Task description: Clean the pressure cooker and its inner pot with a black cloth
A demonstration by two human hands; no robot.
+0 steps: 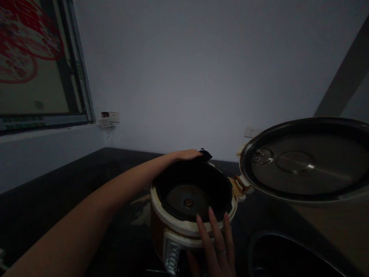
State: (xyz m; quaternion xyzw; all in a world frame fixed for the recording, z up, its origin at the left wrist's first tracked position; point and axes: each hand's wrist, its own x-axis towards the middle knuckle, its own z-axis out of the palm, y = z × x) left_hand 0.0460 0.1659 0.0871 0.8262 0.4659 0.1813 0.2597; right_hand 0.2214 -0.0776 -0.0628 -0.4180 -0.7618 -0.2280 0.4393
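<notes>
A white and brown electric pressure cooker point(161, 219) stands on the counter with its lid point(319, 161) swung open to the right. No inner pot sits in its dark cavity; a round plate with a small central button point(188, 202) shows at the bottom. My left hand point(188, 154) reaches over to the cooker's far rim, closed on a black cloth point(205, 155); part of the fingers is hidden. At the front, my right hand point(216, 250) has its fingers apart against the near rim and control panel, holding nothing.
To the lower right is a black, curved-rimmed vessel or basin point(253, 246), cut off by the frame. The dark counter point(115, 169) meets the wall behind. Sockets point(250, 132) are on the wall, and a window point(34, 92) is at the left.
</notes>
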